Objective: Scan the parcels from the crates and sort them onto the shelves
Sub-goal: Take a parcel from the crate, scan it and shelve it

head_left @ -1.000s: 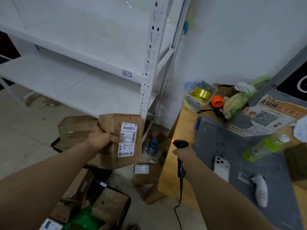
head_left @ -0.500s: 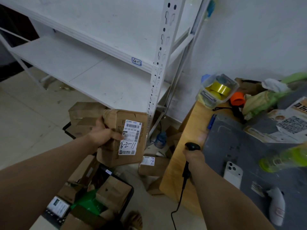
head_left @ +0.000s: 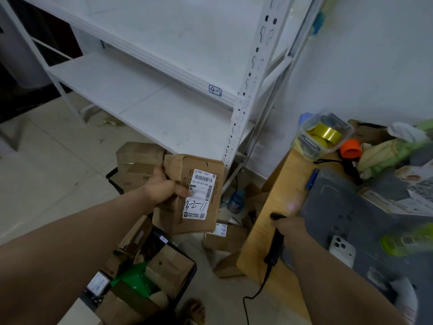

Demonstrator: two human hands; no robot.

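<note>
In front of the lower shelf (head_left: pixel 164 113), our left hand (head_left: pixel 164 187) grips a parcel (head_left: pixel 199 207) by its left edge, long axis near upright, label facing us. To its right, our right hand (head_left: pixel 289 227) clasps the scanner (head_left: pixel 274 250) over the bench (head_left: pixel 269 207).

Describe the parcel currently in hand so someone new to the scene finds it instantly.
Find the white metal shelf rack. Just below its front right post, the left hand holds a creased brown cardboard parcel. Unlike the boxes lying in the crate and on the floor, it alone is off the ground, white label facing the camera.
</note>
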